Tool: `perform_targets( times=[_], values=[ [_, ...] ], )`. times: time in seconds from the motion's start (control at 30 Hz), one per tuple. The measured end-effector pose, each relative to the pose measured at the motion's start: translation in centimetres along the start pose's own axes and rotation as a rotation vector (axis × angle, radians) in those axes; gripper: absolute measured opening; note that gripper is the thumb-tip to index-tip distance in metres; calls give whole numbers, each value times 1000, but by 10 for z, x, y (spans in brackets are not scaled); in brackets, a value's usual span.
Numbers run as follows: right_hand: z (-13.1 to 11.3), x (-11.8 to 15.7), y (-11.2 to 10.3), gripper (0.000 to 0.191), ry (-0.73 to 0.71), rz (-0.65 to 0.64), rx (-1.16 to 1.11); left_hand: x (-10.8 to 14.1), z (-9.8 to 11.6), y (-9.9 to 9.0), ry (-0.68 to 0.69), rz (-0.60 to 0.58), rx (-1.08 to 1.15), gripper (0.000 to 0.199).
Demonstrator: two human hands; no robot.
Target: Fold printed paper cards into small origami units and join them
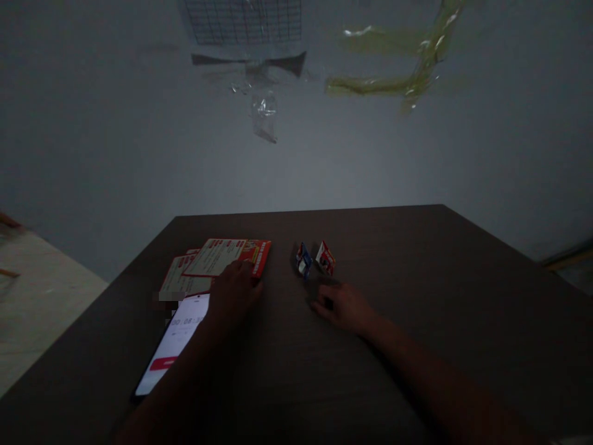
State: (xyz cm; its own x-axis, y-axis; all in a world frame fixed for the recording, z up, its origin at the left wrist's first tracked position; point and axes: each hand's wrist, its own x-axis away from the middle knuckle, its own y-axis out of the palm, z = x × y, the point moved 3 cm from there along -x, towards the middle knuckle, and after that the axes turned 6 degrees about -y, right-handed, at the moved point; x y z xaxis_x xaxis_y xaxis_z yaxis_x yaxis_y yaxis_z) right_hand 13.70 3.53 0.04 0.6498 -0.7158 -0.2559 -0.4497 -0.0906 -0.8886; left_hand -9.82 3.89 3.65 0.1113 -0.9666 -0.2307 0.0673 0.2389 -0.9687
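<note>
Bare hands (235, 289) join bare, slender, tapering forearms (419, 364) in shadow.

We have our left hand (236, 287) over the edge of overlapping cards (215, 256), near a lit phone (178, 337); our right (343, 305) curls just short of two folded papers, blue (303, 260) and red (326, 259), on the table (407, 247).
</note>
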Motion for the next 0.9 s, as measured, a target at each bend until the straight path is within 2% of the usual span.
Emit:
perform_targets(
  times=[0.13, 0.3, 0.4, 0.5, 0.6, 0.7, 0.77, 0.9],
  values=[
    [-1, -1, -1, 17, -23, 6, 11, -1, 7, 10, 1, 32, -72, 31],
    [-2, -1, -2, 18, -19, 6, 2, -4, 7, 6, -8, 37, -81, 30],
    [-1, 0, -2, 18, -11, 20, -11, -4, 2, -3, -42, 110, -39, 33],
    [-1, -1, -2, 20, 0, 22, -104, 2, 4, -15, -24, 246, 86, 27],
    [-3, -2, -1, 25, 48, 43, -362, 16, 18, -29, 89, 353, 256, 20],
    [-8, -2, 3, 32, 131, 32, -833, 34, 38, -44, 135, 388, 481, 15],
    [-10, 1, 9, 40, 225, -31, -1179, 44, 52, -51, 106, 293, 692, 14],
    [-14, 15, 18, 52, 381, -136, -1678, 57, 76, -50, -55, -41, 1098, 12]
  ],
)
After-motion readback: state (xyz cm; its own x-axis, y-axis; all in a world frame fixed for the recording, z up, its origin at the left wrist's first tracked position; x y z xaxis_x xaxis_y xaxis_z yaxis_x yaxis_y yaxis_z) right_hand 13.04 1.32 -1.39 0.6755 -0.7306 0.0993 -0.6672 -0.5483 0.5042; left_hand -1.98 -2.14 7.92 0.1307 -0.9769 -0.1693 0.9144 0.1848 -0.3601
